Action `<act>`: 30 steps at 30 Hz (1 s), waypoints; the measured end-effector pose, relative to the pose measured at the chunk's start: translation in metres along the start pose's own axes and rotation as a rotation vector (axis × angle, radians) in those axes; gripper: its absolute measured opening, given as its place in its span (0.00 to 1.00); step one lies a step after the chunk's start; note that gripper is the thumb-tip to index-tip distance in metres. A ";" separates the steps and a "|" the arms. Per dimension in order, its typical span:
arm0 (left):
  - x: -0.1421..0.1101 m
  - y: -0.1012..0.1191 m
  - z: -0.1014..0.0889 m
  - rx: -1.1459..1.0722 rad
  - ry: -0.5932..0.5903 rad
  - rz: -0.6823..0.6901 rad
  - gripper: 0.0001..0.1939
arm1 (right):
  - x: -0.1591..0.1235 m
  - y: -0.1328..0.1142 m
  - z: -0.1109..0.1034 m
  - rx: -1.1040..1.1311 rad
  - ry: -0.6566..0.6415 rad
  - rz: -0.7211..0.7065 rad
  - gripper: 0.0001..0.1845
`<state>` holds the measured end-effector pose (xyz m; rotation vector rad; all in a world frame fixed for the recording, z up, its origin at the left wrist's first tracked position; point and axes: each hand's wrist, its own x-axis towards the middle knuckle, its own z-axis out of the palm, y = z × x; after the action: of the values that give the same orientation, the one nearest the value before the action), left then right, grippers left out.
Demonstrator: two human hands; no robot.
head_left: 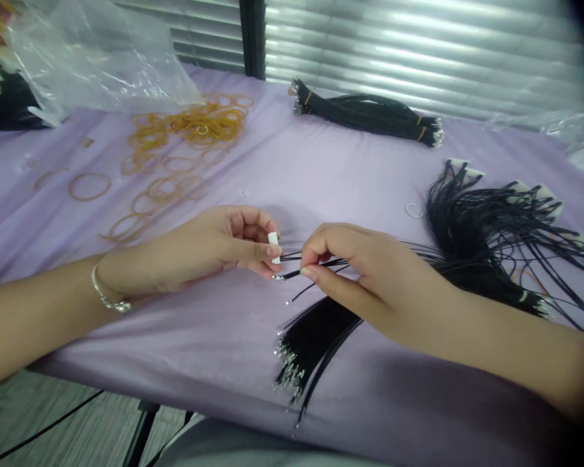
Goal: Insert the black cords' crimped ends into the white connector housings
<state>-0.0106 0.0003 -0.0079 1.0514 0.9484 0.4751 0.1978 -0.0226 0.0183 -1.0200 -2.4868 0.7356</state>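
Between thumb and fingers, my left hand (233,243) pinches a small white connector housing (274,246), from which thin black wires run to the right. My right hand (355,263) is closed on a few black wires (292,275) with silvery metal terminals at their ends, just right of the housing. The wire tips lie close below the housing; whether any touches it I cannot tell. Under my right hand a thick bundle of loose black wires (316,344) spreads on the purple cloth, its silvery terminals towards the near edge.
Rubber bands (194,130) lie piled and scattered at the back left beside a clear plastic bag (102,58). A banded bundle of black wires (365,113) rests at the back. Wires with white connectors (486,201) heap up at right. The purple-covered table (175,350) ends near me.
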 end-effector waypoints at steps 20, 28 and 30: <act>-0.003 0.002 0.000 0.033 -0.059 0.000 0.04 | 0.009 0.013 -0.002 0.300 -0.119 0.313 0.11; -0.002 0.000 -0.004 0.093 -0.090 0.035 0.04 | 0.010 0.018 0.003 0.330 -0.005 0.303 0.08; -0.002 -0.001 -0.005 0.098 -0.100 0.036 0.04 | 0.010 0.017 0.004 0.300 -0.006 0.307 0.08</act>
<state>-0.0162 0.0011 -0.0087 1.1718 0.8718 0.4054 0.1987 -0.0064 0.0065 -1.2941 -2.1576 1.1626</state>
